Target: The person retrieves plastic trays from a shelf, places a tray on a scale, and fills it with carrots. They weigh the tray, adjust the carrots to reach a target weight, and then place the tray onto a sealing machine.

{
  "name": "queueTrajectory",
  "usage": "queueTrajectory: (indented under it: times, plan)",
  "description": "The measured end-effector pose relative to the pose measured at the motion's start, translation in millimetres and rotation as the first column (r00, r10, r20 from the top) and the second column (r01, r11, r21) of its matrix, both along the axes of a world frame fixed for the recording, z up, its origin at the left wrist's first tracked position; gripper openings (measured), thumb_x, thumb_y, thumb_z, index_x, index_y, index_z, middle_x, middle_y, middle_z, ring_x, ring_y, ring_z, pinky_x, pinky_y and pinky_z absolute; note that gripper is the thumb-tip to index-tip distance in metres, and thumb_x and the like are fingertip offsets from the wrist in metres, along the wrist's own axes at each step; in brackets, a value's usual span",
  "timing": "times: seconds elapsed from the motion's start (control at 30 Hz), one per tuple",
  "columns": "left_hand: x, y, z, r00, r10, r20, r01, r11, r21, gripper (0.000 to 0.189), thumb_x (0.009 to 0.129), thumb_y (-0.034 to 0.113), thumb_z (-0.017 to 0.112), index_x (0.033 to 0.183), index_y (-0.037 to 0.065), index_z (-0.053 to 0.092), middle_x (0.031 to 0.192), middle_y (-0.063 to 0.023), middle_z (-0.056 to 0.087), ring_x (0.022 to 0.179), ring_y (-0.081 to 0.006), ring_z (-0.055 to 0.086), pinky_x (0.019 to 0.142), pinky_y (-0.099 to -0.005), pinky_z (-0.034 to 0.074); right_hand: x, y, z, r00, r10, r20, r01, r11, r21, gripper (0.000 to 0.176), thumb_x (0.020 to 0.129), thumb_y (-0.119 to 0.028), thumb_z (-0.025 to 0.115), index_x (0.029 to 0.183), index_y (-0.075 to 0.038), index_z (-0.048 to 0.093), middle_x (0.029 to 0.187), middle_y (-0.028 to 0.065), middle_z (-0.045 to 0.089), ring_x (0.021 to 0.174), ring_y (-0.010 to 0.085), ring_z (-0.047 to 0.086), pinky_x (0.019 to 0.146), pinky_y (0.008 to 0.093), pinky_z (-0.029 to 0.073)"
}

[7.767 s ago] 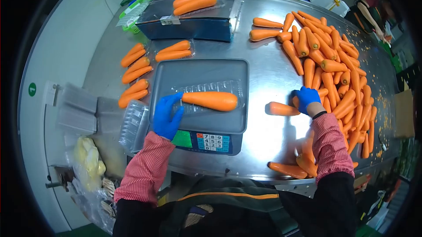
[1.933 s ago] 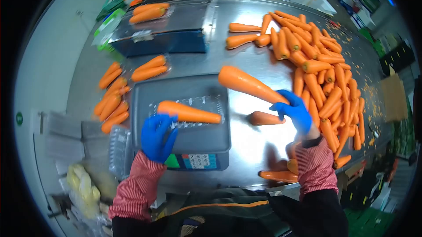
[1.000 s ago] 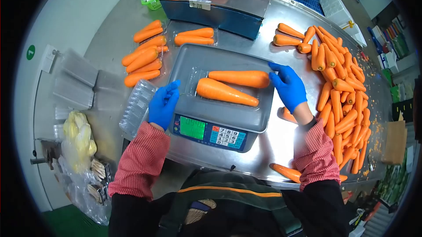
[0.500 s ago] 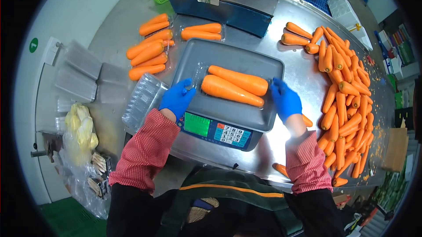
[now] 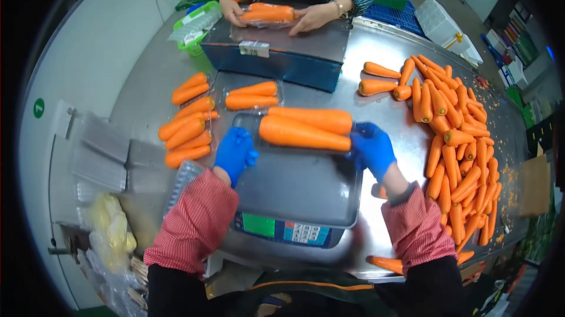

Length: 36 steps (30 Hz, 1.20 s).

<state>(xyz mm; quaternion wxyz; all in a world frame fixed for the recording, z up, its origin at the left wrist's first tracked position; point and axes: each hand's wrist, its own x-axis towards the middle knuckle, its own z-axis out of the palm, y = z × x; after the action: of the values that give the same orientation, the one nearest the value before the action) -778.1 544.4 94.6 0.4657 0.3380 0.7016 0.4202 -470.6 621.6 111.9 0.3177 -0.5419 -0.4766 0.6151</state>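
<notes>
My blue-gloved right hand (image 5: 373, 149) grips the right end of a clear plastic tray holding two large carrots (image 5: 306, 130). The tray hangs over the far part of the grey weighing scale (image 5: 294, 190). At the scale's left side, my left hand (image 5: 235, 152), also blue-gloved, has its fingers curled in with nothing visible in them, apart from the tray. Under its sleeve a stack of clear empty trays (image 5: 183, 184) is partly hidden. The scale's green display (image 5: 259, 224) faces me.
Several filled carrot trays (image 5: 188, 120) lie left of the scale. Across the table, a person's hands (image 5: 318, 18) hold a wrapped carrot pack (image 5: 268, 14) on a dark boxy machine (image 5: 273, 58). A big heap of loose carrots (image 5: 462, 158) covers the right side.
My right hand has lifted the carrot tray off the scale and moved it away from me. My left hand has come off the tray. The other person's hands have appeared on the wrapped pack.
</notes>
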Motion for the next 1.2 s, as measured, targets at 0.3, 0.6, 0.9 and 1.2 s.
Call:
queueTrajectory:
  times: [0.3,0.6,0.9,1.2]
  plan:
    - [-53.0,229.1,-24.3,1.0,-0.006,-0.029,0.011,0.985,0.174,0.017,0.093,0.025,0.059,0.095,0.009,0.056,0.069,-0.0034,0.062,0.052,-0.0104,0.056,0.043,-0.0233,0.041,-42.1,197.4,-15.1,0.997,-0.076,-0.031,0.08,0.976,0.201,0.028,0.092,-0.019,0.056,0.114,-0.002,0.058,0.079,0.0088,0.061,0.059,0.0151,0.058,0.046,0.0269,0.045]
    - [-46.0,180.9,-6.2,1.0,-0.017,-0.013,0.02,0.979,0.201,0.044,0.096,0.03,0.053,0.136,0.013,0.049,0.096,-0.0043,0.063,0.084,-0.0112,0.059,0.072,-0.0241,0.047,35.2,247.9,-97.8,0.752,-0.303,0.585,-0.079,0.84,0.537,0.059,0.089,-0.039,0.057,0.137,-0.007,0.044,0.118,0.016,0.062,0.102,0.0261,0.063,0.086,0.0398,0.049]
    - [-166.4,-73.9,-83.0,0.558,0.357,-0.749,-0.079,0.922,0.38,0.049,0.09,0.009,0.061,0.137,0.007,0.046,0.122,-0.006,0.051,0.101,-0.0151,0.05,0.09,-0.0265,0.04,76.9,320.6,-110.4,0.211,-0.13,0.969,-0.4,0.893,0.207,0.08,0.068,-0.072,0.063,0.118,-0.01,0.064,0.121,0.0132,0.059,0.116,0.0276,0.055,0.103,0.045,0.036]
    - [-135.3,-187.7,-105.1,0.532,-0.153,-0.833,0.023,0.986,-0.166,0.04,0.093,0.028,0.055,0.116,-0.005,0.055,0.097,-0.0227,0.06,0.084,-0.03,0.056,0.078,-0.0394,0.046,90.4,226.3,-119.9,0.357,-0.208,0.911,-0.472,0.801,0.368,0.056,0.074,-0.059,0.066,0.098,-0.008,0.068,0.102,0.0156,0.066,0.094,0.031,0.066,0.081,0.042,0.051]
